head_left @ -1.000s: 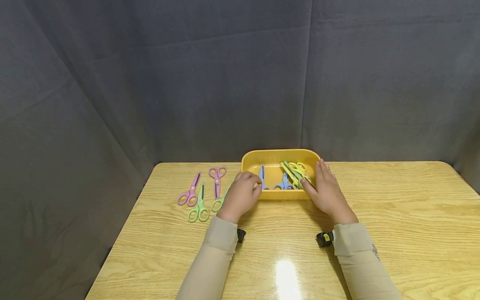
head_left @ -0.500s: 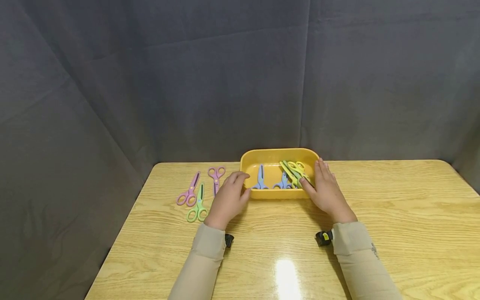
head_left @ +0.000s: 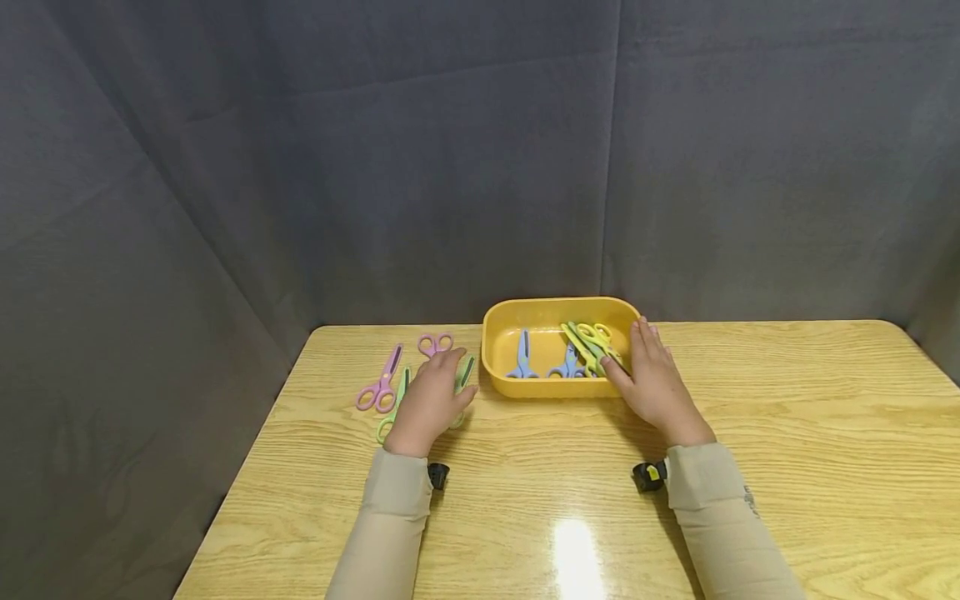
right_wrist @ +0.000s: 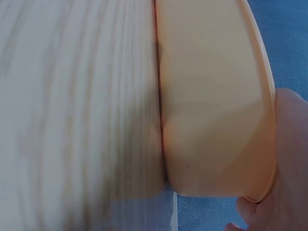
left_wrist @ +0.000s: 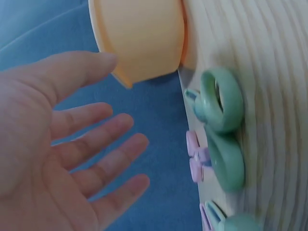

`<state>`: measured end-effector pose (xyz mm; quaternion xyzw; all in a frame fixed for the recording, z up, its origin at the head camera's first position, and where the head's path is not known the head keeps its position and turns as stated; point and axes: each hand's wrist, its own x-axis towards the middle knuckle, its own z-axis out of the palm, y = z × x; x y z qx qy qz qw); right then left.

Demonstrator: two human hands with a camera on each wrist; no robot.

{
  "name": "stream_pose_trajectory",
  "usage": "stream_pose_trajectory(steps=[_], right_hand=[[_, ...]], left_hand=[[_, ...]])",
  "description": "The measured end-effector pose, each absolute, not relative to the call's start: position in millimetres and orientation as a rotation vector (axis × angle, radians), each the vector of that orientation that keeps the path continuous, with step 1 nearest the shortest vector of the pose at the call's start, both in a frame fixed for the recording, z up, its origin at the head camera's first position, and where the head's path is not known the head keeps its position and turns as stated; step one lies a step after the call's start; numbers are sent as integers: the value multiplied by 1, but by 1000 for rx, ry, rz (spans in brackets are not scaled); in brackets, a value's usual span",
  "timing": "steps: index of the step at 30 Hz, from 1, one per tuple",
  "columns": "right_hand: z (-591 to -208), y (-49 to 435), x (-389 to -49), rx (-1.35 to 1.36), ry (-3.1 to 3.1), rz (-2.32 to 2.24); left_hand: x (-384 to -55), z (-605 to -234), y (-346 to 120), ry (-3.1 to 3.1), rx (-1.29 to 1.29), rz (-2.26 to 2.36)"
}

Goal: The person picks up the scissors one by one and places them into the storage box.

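My left hand (head_left: 427,404) hovers over the scissors left of the yellow tray (head_left: 555,388), fingers spread with nothing in them. Right beside it lie green scissors (head_left: 463,375), partly covered by the hand; their handle loops (left_wrist: 227,159) show large in the left wrist view. A second green pair (head_left: 385,429) and pink scissors (head_left: 435,344) are also partly hidden. Another pink pair (head_left: 386,387) lies farther left. At the tray's right end, my right hand (head_left: 663,396) grips the wall, thumb over the rim and fingers outside.
Inside the tray are blue scissors (head_left: 523,362) on the left. More blue scissors (head_left: 568,364) and a heap of yellow and green scissors (head_left: 592,343) lie at its right. A grey cloth (head_left: 450,167) hangs behind the wooden table (head_left: 810,417).
My left hand has come out of the tray's left end and moved left over the scissors on the table, its fingers spreading. The blue scissors stay in the tray. My right hand has kept its place.
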<state>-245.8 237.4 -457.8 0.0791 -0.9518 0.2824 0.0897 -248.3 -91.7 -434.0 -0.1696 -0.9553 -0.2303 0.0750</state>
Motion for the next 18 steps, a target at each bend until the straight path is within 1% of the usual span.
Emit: stream_pose_trajectory(steps=[6,18], right_hand=[[-458,239,-247,239,-2830,844],[-459,239,-248,239,-2827,849]], left_hand=[[-248,-433,-102,-2896,-444,-706],[-243,-435,-107,-3054,-332,-665]])
